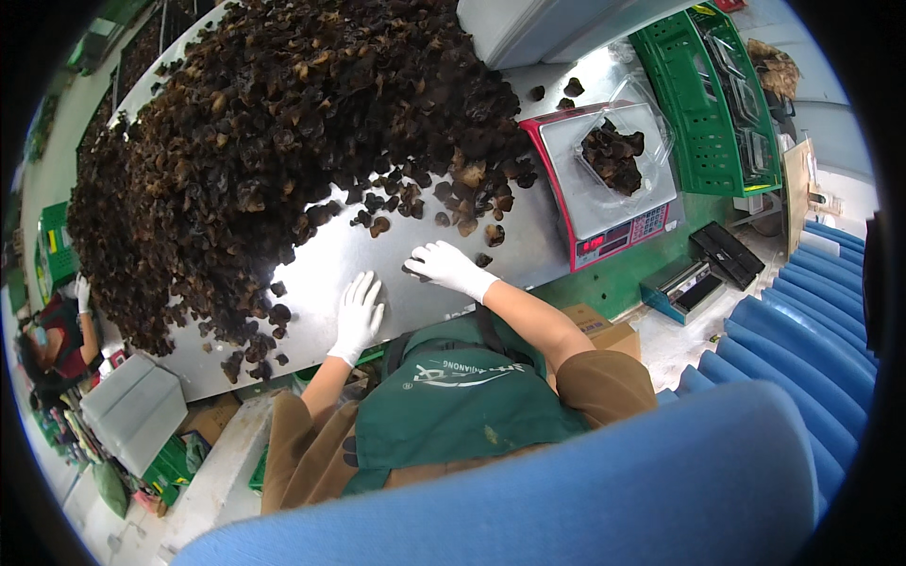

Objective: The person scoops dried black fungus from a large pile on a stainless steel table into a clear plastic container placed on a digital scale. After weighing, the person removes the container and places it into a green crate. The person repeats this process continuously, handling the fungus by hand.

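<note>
A large heap of wood ear mushrooms [304, 106] covers much of the metal table [318, 262] before me. My left hand [359, 316], in a white glove, lies flat on the bare metal near the front edge, fingers slightly apart and nothing in it. To its right, my white-gloved right hand [451, 269] has curled fingers around a small dark mushroom piece [416, 274], mostly hidden beneath them. On the red-framed digital scale [601, 205] at the right sits an open clear plastic clamshell box [655, 117] with a clump of wood ear mushrooms [614, 157] in it.
Beyond the scale stands a green crate [697, 106] of clear plastic boxes. White foam boxes stand at the back [545, 32] and left [134, 414]. A co-worker [60, 347] is at the table's far left. A cardboard box [601, 329] sits below the right front edge.
</note>
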### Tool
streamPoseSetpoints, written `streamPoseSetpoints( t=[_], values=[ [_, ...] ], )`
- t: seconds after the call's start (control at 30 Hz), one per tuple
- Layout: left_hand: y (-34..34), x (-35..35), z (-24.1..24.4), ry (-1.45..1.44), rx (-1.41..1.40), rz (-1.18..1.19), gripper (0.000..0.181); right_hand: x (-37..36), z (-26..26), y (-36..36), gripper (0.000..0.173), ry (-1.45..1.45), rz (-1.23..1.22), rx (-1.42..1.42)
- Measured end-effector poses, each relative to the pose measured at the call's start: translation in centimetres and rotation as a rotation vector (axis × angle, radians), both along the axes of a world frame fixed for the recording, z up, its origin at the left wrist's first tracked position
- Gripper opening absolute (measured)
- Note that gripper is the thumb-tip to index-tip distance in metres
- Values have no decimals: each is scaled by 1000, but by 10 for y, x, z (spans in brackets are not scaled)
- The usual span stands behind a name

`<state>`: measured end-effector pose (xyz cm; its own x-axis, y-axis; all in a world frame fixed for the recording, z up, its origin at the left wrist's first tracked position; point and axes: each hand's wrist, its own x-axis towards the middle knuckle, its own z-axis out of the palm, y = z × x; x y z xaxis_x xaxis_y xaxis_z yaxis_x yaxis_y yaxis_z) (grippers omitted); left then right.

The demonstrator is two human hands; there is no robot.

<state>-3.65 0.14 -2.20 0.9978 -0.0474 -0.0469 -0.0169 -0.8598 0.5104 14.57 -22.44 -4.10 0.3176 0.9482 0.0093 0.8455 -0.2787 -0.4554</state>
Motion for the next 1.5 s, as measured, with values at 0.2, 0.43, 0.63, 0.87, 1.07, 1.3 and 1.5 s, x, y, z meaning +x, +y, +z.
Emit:
streamPoseSetpoints(
  t=[0.2,0.43,0.63,0.87,1.07,1.3,1.5],
  values=[
    [-37,72,-2,-72,-222,120,40,-1,66,-23,20,882,-905,550],
    [-97,172,-29,-241,-112,15,27,89,143,-162,34,1607,-1204,1032],
    [-100,167,-17,-90,-244,145,15,196,132,-262,51,-311,-1212,377],
    [-125,145,5,-161,-18,332,2,184,155,-286,50,-135,-1028,362],
    [-152,125,-4,-232,203,797,19,176,144,-404,24,177,-1293,818],
    [-138,103,21,-255,302,1693,34,149,114,-415,43,938,-1186,925],
    [-158,208,43,-547,-402,909,29,244,83,-370,67,1479,-1099,1373]
  ],
)
